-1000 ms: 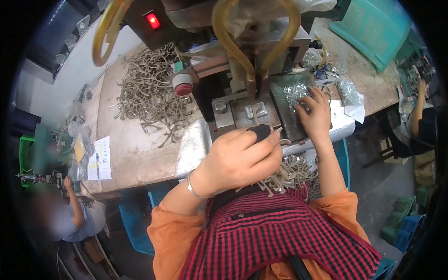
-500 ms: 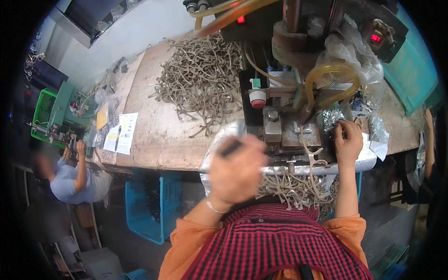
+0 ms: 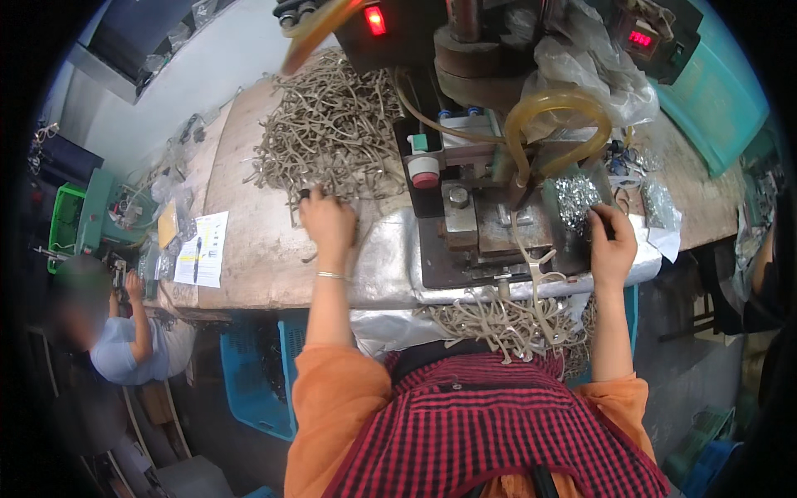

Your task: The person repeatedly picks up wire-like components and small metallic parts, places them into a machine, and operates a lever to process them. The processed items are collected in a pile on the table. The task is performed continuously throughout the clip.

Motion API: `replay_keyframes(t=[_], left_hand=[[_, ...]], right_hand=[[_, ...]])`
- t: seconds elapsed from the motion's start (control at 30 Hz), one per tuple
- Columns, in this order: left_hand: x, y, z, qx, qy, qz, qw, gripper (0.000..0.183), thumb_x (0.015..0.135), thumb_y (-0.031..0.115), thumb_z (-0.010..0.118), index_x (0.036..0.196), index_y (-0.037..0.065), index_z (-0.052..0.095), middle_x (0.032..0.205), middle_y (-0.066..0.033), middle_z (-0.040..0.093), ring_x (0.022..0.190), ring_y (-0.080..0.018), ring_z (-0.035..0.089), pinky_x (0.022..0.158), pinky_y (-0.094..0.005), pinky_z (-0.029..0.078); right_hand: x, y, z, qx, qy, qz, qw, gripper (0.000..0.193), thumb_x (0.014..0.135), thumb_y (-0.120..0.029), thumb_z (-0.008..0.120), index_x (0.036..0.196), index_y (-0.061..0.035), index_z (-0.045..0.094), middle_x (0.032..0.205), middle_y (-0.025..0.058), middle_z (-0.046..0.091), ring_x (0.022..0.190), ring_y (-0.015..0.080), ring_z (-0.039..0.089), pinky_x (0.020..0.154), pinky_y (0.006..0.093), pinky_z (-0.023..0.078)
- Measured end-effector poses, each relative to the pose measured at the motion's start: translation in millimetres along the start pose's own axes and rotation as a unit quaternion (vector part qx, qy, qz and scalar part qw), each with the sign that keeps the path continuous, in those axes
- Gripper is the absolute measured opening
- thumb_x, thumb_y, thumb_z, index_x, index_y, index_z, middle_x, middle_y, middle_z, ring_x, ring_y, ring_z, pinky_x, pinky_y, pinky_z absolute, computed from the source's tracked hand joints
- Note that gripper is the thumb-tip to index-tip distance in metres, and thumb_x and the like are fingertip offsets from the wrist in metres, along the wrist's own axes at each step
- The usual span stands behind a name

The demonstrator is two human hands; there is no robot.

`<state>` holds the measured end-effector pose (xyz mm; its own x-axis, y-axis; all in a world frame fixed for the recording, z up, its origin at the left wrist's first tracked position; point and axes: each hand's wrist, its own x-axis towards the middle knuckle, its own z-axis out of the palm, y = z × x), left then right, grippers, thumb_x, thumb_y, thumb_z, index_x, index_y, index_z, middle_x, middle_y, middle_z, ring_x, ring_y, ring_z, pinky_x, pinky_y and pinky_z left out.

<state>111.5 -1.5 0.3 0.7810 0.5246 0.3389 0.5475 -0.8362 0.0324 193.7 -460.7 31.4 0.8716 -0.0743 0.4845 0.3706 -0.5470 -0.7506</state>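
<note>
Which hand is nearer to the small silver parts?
Right. The right hand is at the lower right edge of the small silver parts; the left hand is far to their left.

You have a tangled heap of curved, slender grey-brown pieces (image 3: 336,124) spread across the upper left of the frame. Your small, shiny silver metal bits (image 3: 574,197) lie loosely piled right of centre.
</note>
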Motion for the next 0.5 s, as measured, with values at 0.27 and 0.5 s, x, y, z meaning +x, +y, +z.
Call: replay_keyframes(t=[0.27,0.5], left_hand=[[-1.4,9.2,-56.9,-0.153,0.136,-0.014,0.979,0.03,0.099,0.027,0.059,0.085,0.002,0.067,0.095,-0.0141,0.073,0.074,-0.0331,0.063,0.067,-0.0403,0.049],[-49.0,42.7,-55.4,-0.729,-0.057,-0.106,0.674,0.027,0.108,0.025,0.05,0.112,0.0,0.06,0.078,-0.0041,0.059,0.064,-0.0097,0.053,0.054,-0.0227,0.04]], right_hand=[[13.9,-33.5,-9.3,-0.013,-0.051,-0.044,0.998,0.016,0.08,-0.002,0.072,0.095,-0.0012,0.073,0.095,0.0134,0.073,0.093,0.0297,0.069,0.085,0.0373,0.052],[23.2,-106.3,9.5,0.192,-0.123,-0.085,0.97,0.018,0.08,-0.003,0.072,0.097,0.0015,0.073,0.094,0.0127,0.072,0.09,0.0228,0.069,0.082,0.0322,0.052]])
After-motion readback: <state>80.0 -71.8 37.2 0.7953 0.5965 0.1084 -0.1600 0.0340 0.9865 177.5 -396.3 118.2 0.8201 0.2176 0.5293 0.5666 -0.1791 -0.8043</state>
